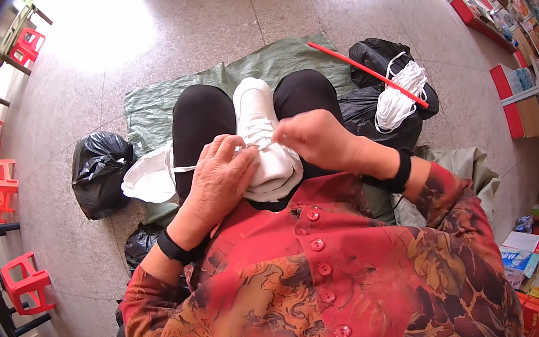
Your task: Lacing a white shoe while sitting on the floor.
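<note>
A white sneaker [254, 105] stands between my knees, toe pointing away from me, its tongue and opening toward my body. White shoelace [257, 131] crosses its upper in rows. My left hand [221, 174] lies along the shoe's left side, fingertips pinched on the lace near the eyelets. A loose lace end [185, 168] sticks out to the left over my thigh. On the other side, my right hand [318, 138] is curled closed, thumb and forefinger pinched at the lacing; the lace between them is mostly hidden. Another white shoe [150, 176] lies beside my left leg.
Green woven sheeting [151, 112] is spread under my legs. Black plastic bags stand left [102, 175] and right [371, 109]. A bundle of white laces [400, 96] and a red stick [366, 72] rest on the right ones. Red stools [26, 284] line the left; shelves [532, 73] stand right.
</note>
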`<state>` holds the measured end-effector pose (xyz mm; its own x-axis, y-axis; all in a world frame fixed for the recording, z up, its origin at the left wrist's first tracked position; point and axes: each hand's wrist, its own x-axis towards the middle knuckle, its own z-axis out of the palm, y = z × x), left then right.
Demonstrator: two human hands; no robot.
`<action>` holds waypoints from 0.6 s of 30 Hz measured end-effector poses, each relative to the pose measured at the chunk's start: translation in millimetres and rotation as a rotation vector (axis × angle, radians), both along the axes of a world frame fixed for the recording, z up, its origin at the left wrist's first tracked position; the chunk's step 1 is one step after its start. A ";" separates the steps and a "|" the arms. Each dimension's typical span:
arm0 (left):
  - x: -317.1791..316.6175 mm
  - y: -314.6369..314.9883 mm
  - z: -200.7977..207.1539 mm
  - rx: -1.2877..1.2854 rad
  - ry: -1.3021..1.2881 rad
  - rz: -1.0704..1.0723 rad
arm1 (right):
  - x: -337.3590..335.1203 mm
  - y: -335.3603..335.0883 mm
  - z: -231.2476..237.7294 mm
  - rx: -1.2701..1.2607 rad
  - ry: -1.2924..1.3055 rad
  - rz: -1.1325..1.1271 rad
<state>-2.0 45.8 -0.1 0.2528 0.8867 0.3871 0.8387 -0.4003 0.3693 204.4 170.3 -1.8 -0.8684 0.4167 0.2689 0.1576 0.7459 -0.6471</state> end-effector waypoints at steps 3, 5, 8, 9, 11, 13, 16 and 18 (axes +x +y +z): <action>-2.8 0.1 -5.4 0.008 -0.041 -0.040 | 15.9 10.9 9.9 0.538 -0.067 0.188; -3.6 2.5 -6.3 0.018 -0.041 -0.063 | 21.4 23.2 9.8 0.698 -0.134 0.214; -3.2 3.5 -3.4 0.040 -0.058 -0.069 | 20.6 27.1 -4.3 0.693 -0.045 0.203; -3.6 2.8 -1.6 -0.045 -0.073 -0.051 | 20.5 25.6 -9.8 0.670 -0.015 0.158; -4.8 0.8 2.6 -0.106 -0.116 -0.023 | 19.0 17.3 -19.8 0.607 -0.022 0.079; -9.3 -2.1 7.6 -0.118 -0.132 0.004 | 18.3 8.1 -23.7 0.447 0.021 -0.093; -22.7 -0.9 11.2 -0.101 -0.147 0.022 | 25.8 3.4 -13.3 0.205 -0.003 -0.185; -35.9 1.2 8.8 -0.022 -0.082 -0.006 | 32.3 4.3 -0.8 -0.037 -0.080 -0.227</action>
